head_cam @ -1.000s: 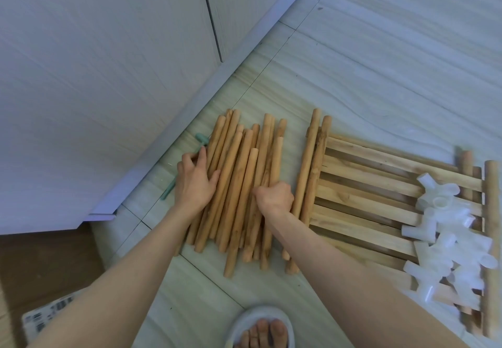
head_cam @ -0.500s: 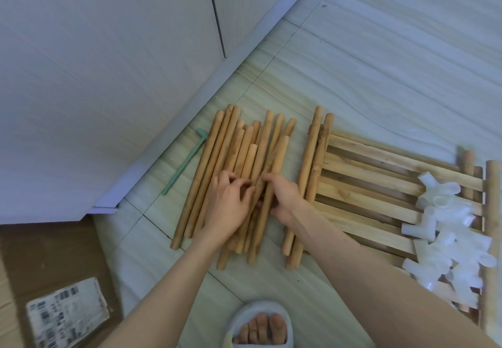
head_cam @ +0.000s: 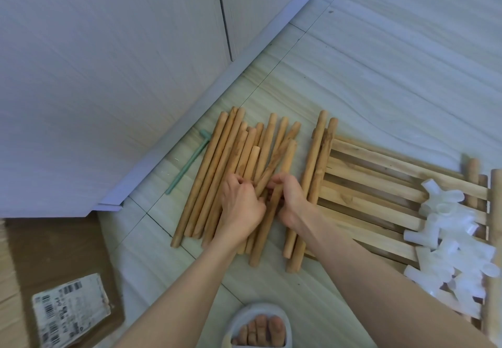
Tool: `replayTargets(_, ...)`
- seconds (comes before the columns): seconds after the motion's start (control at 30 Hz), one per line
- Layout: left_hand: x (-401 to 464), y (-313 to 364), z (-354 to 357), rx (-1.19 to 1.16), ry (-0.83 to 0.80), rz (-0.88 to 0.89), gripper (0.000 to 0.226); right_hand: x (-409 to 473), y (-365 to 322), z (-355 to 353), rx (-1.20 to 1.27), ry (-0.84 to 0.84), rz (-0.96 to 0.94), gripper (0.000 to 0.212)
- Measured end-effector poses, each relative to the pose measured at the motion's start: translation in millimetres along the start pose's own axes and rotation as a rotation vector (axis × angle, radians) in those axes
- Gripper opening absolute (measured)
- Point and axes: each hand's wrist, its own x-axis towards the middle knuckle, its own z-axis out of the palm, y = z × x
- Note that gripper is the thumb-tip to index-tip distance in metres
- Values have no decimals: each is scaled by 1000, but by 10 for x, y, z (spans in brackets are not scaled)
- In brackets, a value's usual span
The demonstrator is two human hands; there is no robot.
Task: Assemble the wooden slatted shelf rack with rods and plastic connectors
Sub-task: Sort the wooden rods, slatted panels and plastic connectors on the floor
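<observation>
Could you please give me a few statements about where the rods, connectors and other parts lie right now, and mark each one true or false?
1. Both hands are down on the pile of wooden rods. True: the left hand and the right hand both have fingers curled among the rods.
2. The white plastic connectors lie heaped on the bare tile floor. False: they lie on the wooden slatted panel.
3. A green tool lies on the floor between the rods and the white cabinet. True.
4. The cardboard box sits on the slatted panel. False: it is on the floor at lower left, away from the panel.
</observation>
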Motion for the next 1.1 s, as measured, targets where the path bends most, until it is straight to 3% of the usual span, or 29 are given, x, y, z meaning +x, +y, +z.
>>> replayTargets(0.27, -17, 9, 82, 203, 72, 47, 27, -7, 61, 35, -20, 95, -62, 25)
replayTargets(0.47, -20, -8, 140, 206, 45, 25, 53, 4, 43, 49, 57, 189, -73, 21)
replayTargets(0.67, 69, 28, 163, 239, 19, -4, 55, 42, 50, 31, -20, 215, -78, 19)
replayTargets(0.8, 77, 22, 230, 138, -87, -2, 58, 39, 58, 8, 4, 207, -63, 26)
replayTargets(0.9, 62, 16, 269, 60, -30, -6, 53, 8, 61, 12, 70, 160, -91, 35)
replayTargets(1.1, 74, -69, 10, -84, 44, -39, 47, -11, 63, 2, 109, 82, -91, 33)
